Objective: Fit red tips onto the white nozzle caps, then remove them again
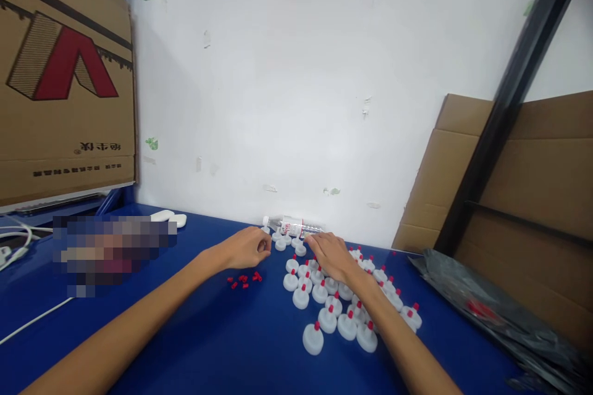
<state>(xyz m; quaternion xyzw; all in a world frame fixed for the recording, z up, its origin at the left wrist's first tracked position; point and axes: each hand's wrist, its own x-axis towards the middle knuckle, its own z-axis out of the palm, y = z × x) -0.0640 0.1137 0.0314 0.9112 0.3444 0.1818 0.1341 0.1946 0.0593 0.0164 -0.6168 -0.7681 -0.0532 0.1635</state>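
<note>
Both my arms reach forward over a blue table (222,345). My left hand (248,248) is curled closed, fingertips pinched together just above a scatter of small red plugs (244,280); what it holds is too small to make out. My right hand (330,254) lies palm down with fingers bent over a cluster of white caps with red tips (333,311), touching the ones at the far side. Several plain white caps (286,239) lie between the hands.
A clear plastic bottle (296,226) lies on its side against the white wall. A large cardboard box (65,86) stands at the left, flat cardboard (523,185) and a dark plastic bag (500,315) at the right. White cables (18,247) run at the left edge.
</note>
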